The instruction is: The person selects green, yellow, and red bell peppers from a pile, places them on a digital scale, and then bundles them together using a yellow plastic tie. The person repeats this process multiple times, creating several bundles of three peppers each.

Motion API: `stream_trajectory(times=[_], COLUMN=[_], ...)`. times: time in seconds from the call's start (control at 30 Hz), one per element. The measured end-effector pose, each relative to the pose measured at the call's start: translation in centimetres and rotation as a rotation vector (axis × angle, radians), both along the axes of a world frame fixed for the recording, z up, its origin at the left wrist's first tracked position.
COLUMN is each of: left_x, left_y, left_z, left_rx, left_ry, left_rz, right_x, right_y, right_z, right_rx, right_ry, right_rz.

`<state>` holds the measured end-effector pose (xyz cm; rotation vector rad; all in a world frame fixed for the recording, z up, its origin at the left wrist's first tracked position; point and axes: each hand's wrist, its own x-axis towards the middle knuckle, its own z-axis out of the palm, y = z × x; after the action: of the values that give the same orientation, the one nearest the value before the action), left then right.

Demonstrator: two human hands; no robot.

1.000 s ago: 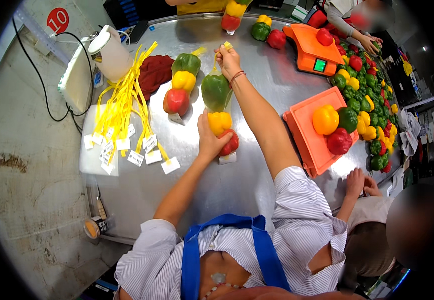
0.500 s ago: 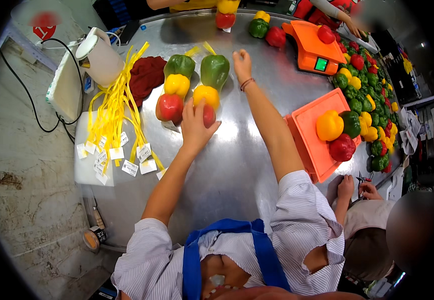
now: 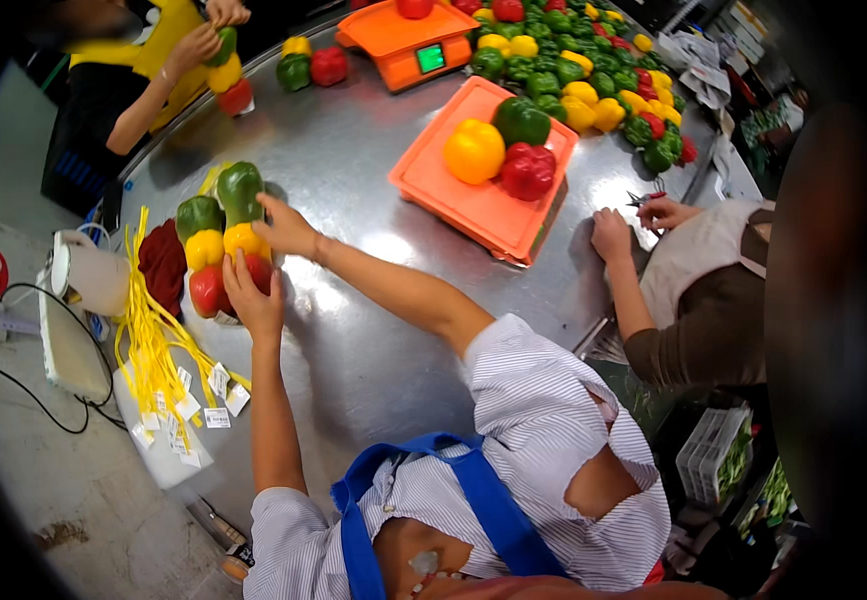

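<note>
Two rows of bell peppers lie side by side on the metal table, apparently wrapped in clear film: a left row [image 3: 204, 248] and a right row [image 3: 243, 238]. Each runs green, yellow, red from far to near. Across the red and yellow peppers of the right row, my left hand [image 3: 256, 300] grips with bent fingers. My right hand [image 3: 290, 228] holds that row's right side, by the green and yellow peppers. The left row rests against it, untouched by my right hand. Yellow tape ends stick out at the far end.
Yellow tapes with white tags [image 3: 149, 330] hang beside a dark red cloth [image 3: 162, 265] and a white jug [image 3: 94, 275]. An orange scale [image 3: 424, 180] bears three peppers; another orange scale [image 3: 404, 45] and a pepper heap [image 3: 584, 70] lie beyond. Co-workers stand at the far left and right.
My view has swung to the right. My right hand has come from beyond the rows back onto the right row. The two rows now lie closer together.
</note>
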<state>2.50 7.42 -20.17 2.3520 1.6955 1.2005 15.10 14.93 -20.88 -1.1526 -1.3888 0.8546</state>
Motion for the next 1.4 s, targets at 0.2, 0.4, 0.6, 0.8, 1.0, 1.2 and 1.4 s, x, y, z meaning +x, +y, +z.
stream_trajectory(times=[0.2, 0.4, 0.6, 0.8, 1.0, 1.2, 1.4], left_x=[10.7, 23.3, 24.5, 21.6, 21.3, 22.8, 25.2], left_y=[1.6, 3.5, 3.6, 4.6, 4.4, 4.2, 4.8], left_z=[6.6, 8.3, 10.1, 10.8, 12.4, 12.7, 12.1], left_rx=[-0.182, -0.230, -0.383, -0.450, -0.583, -0.637, -0.667], left_ry=[-0.223, -0.200, -0.329, -0.319, -0.332, -0.301, -0.277], left_rz=[-0.468, -0.832, -0.725, -0.592, -0.496, -0.519, -0.554], right_x=[18.5, 37.2, 34.2, 33.8, 32.4, 34.9, 36.3], right_y=[-17.0, -18.5, -25.8, -28.2, -30.5, -30.5, -29.3], right_z=[14.0, 14.2, 18.8, 19.8, 20.7, 18.0, 14.0], right_rx=[0.173, 0.100, 0.391, 0.409, 0.423, 0.373, 0.243], right_ry=[-0.047, 0.175, 0.188, 0.383, 0.520, 0.391, 0.156], right_rz=[-0.385, -0.759, -0.581, -0.603, -0.453, -0.528, -0.552])
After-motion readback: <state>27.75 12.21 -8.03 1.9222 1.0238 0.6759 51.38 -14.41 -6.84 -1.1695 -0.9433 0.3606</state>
